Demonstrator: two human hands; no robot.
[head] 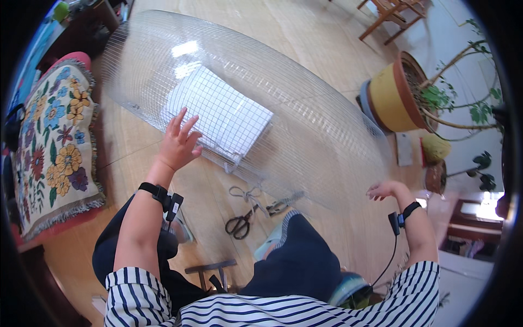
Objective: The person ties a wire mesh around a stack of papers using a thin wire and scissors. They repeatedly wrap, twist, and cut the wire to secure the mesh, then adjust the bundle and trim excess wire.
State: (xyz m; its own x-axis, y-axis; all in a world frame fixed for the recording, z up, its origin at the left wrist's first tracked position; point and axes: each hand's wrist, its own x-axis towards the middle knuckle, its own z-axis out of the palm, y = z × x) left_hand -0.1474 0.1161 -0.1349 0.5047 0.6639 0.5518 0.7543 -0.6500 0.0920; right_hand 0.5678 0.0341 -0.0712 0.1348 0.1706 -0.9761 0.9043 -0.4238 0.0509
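Note:
A large curved piece of wire mesh [310, 114] spans the floor in front of me. Through its grid shows a white flat-topped object [229, 110], perhaps a box or a stack of sheets. My left hand [179, 143] is spread over the near edge of the mesh, beside the white object; whether the fingertips touch the wire is unclear. Near the mesh's right end hangs my right hand [384, 190], fingers loosely bent, with nothing visible in it. Between my knees and the mesh lie dark-handled scissors [239, 225], a pair of pliers [282, 205] and a thin looped cord [247, 195].
A floral cushion [57, 151] lies at the left. To the right stand a yellow plant pot [390, 96] and a smaller brown pot [435, 178]. A wooden chair [388, 18] is at the far right. Cables run from the bands on both my wrists.

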